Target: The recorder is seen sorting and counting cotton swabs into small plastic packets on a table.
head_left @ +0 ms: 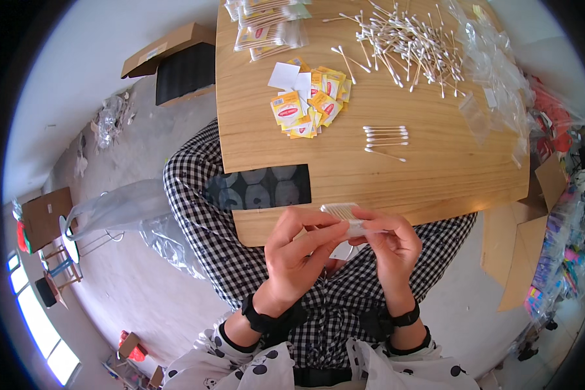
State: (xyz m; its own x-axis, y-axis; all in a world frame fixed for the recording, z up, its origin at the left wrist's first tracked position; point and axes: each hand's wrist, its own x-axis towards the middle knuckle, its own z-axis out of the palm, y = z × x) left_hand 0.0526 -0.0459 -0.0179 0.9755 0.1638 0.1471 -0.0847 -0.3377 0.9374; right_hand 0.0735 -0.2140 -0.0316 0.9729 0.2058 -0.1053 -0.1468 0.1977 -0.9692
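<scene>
At the table's near edge, above my lap, I hold a small clear bag of cotton swabs [339,210] between both hands. My left hand [296,253] pinches its left side and my right hand [394,250] grips the right side. Fingers cover most of the bag, and a white piece shows below it. Beyond my hands, several loose cotton swabs [387,136] lie in a short row, the nearest one slanted. A large heap of cotton swabs [413,45] spreads across the far right. Left of the row sits a pile of yellow and white cards [311,104].
Filled bags of swabs [270,29] are stacked at the far left of the wooden table [435,172]. Clear plastic bags [494,65] lie along its right edge. A dark patterned sheet [266,187] sits at the left edge. Cardboard boxes [520,240] stand on the right.
</scene>
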